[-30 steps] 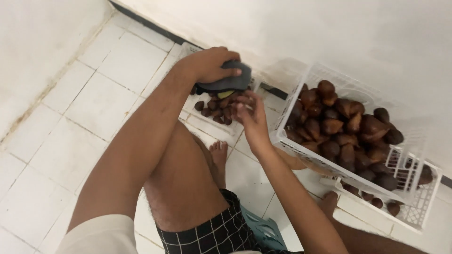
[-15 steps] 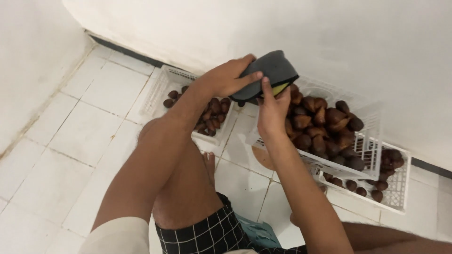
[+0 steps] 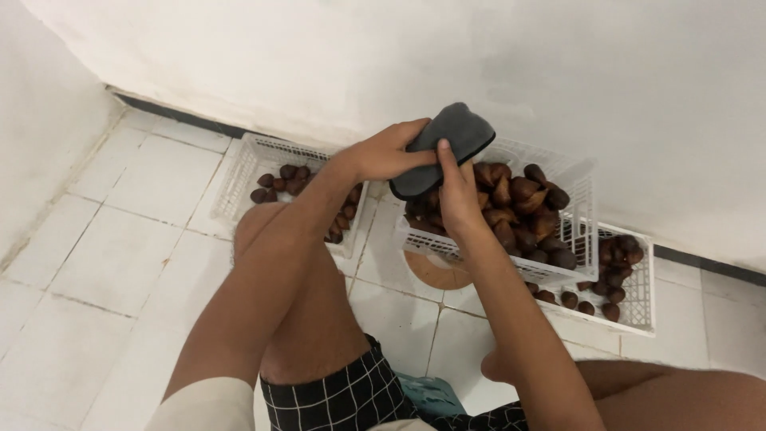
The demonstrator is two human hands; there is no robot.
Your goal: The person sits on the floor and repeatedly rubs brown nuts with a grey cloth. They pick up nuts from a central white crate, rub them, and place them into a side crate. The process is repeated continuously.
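My left hand [image 3: 388, 152] grips a dark grey scrubbing pad [image 3: 455, 136] and holds it over the middle basket. My right hand [image 3: 459, 195] is raised just under the pad, fingers closed against it; what it pinches is hidden. Below them a white plastic basket [image 3: 581, 191] is heaped with brown scaly fruits [image 3: 519, 199].
A second white basket [image 3: 247, 164] at the left holds several of the same fruits. A third white basket [image 3: 642, 299] at the right lies partly under the middle one. The white wall [image 3: 399, 56] rises behind them. My bare knees and checked shorts [image 3: 351, 395] fill the foreground on the tiled floor.
Both hands have moved from over the left basket to over the middle basket, carrying the pad up and to the right. The view has shifted with them.
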